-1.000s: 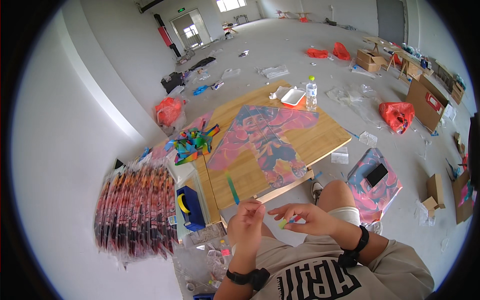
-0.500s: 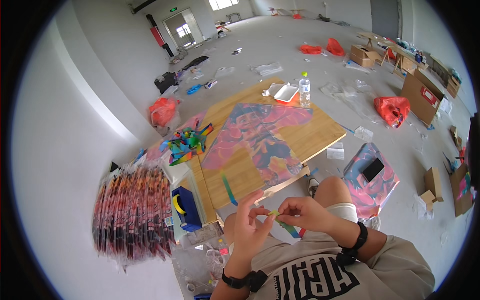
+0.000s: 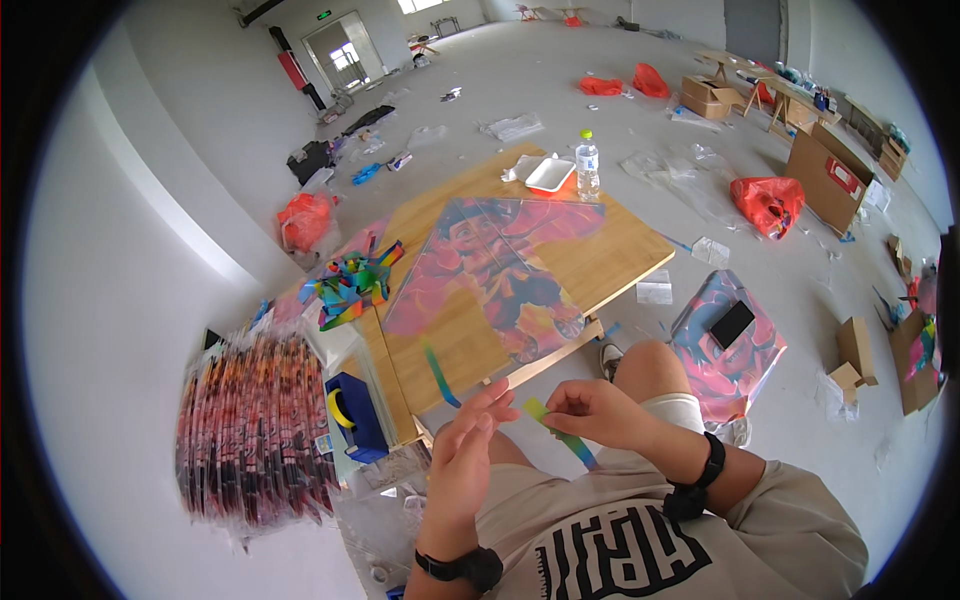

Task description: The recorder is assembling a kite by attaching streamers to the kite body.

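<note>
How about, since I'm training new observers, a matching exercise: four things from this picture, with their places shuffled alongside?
Things:
1. Smartphone
2. Clear plastic bottle
3. Tape dispenser
4. Yellow-green-to-blue ribbon

Places:
A. Near the wooden table's left edge
B. In the right hand's grip
C. On a pink-and-blue printed surface
D. Beside a food tray

Pairs: 1-C; 2-D; 3-A; 4-B

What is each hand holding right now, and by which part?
The right hand pinches a thin rainbow-coloured ribbon strip near its yellow-green end. The left hand appears to hold nothing; whether it touches that end is unclear.
</note>
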Motion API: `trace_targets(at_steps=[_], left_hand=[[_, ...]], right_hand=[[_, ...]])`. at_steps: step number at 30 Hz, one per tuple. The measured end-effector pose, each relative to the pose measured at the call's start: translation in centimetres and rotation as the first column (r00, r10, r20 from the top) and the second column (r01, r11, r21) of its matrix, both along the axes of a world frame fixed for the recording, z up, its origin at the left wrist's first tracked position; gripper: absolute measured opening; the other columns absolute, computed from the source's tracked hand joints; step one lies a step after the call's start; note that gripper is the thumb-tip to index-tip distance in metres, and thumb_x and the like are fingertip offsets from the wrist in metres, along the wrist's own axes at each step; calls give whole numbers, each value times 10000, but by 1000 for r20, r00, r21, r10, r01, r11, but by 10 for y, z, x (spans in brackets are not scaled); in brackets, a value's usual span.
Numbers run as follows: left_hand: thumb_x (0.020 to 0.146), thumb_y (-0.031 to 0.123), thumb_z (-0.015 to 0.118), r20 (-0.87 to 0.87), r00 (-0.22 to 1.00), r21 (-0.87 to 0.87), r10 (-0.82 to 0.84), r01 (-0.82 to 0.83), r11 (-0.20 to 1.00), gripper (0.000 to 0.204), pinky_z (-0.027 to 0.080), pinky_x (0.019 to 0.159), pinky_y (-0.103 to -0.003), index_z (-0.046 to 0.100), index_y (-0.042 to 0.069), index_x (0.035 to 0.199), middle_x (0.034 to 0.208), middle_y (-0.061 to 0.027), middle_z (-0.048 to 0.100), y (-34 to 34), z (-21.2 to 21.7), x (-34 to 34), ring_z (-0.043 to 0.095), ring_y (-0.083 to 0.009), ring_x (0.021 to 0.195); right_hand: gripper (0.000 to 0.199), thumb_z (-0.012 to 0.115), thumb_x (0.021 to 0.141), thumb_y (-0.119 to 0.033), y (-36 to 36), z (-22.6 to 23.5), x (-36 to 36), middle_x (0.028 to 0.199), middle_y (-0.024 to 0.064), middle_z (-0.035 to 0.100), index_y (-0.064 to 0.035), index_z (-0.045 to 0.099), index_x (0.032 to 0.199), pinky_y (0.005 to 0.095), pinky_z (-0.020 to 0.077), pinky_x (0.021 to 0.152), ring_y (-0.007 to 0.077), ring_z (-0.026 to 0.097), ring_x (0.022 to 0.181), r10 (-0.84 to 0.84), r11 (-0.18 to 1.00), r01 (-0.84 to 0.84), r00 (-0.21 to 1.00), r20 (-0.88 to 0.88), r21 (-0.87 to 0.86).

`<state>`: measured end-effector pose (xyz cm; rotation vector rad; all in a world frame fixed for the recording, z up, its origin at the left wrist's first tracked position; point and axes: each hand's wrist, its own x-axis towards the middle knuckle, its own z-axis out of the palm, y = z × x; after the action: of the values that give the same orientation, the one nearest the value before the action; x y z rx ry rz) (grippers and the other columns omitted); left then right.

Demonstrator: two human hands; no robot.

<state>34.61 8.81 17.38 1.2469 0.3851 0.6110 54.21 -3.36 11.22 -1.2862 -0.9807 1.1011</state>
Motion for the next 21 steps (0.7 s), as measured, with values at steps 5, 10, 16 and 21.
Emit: trace_targets(at_steps=[5,10,16,21], left_hand=[[1071,227,507,-2,998,-160,-57,56,986,376,407,1148,-442,656,-80,1229,1505,-213,531,4,-13,5,575,-293,1304],[1079,237,514,-2,997,-282,-75,71,957,382,480,1083,-419,639,-73,1265,1460,-194,574,9,-21,4,636,-245,1191],[1088,247,524,-3,998,-265,-64,61,962,412,491,1077,-430,595,-71,1341,1430,-171,599,12,-24,5,649,-243,1184],[1071,246,529,-35,999,-273,-32,21,962,361,503,1047,-422,671,-44,1232,1451,-174,593,10,-20,8,638,-237,1177]], right_hand=[[122,698,988,-56,0,1,-2,946,30,688,26,652,1066,232,538,755,82,654,845,29,1000,-29,997,-66,7],[125,697,987,-58,0,-3,-2,944,28,689,27,658,1071,226,533,749,80,649,831,43,999,-43,997,-64,5],[132,703,985,-64,0,-7,-2,955,25,691,32,667,1070,219,528,749,65,639,840,43,999,-42,998,-48,6],[142,704,986,-66,-1,-9,-1,969,28,695,35,672,1081,217,528,754,64,641,852,54,999,-54,998,-25,3]])
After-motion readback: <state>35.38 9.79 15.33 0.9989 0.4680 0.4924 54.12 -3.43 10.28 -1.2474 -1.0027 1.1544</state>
